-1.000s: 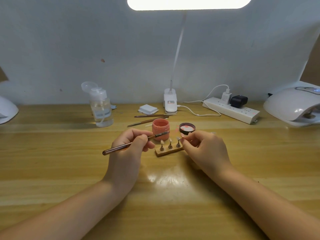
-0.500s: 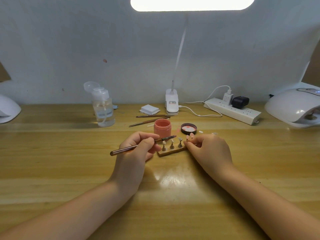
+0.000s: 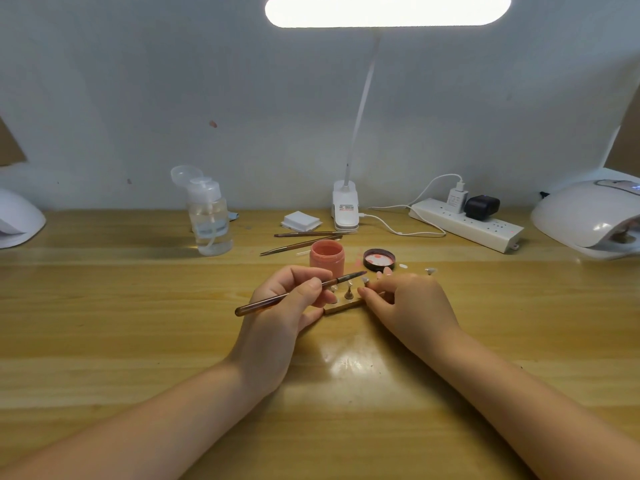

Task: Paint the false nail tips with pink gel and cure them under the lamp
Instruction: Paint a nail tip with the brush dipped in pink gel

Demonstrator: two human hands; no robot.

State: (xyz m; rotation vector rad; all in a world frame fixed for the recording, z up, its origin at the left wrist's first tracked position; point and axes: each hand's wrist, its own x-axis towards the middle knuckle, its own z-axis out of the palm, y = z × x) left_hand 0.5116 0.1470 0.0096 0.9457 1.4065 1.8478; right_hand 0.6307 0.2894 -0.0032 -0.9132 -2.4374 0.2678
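A small wooden holder [image 3: 343,307] stands on the desk with nail tips [image 3: 348,292] upright on short stands. My left hand [image 3: 294,306] grips a brown brush [image 3: 298,293] whose bristle end points right, just above the tips. My right hand [image 3: 408,306] pinches the rightmost nail tip stand [image 3: 365,280] at the holder's right end. Just behind sits an open pink gel jar [image 3: 327,258], its dark lid [image 3: 379,259] lying beside it. The white curing lamp [image 3: 588,216] sits at the far right.
A clear pump bottle [image 3: 209,220] stands back left. Two spare brushes [image 3: 304,239], a white pad stack [image 3: 300,220], a clip desk lamp base [image 3: 345,206] and a power strip [image 3: 467,225] line the back. Loose nail tips [image 3: 430,270] lie right of the lid. Another white device [image 3: 17,220] sits far left.
The brush tip has shifted right from over the jar's front toward the rightmost nail tip. My right hand stays at the holder's right end.
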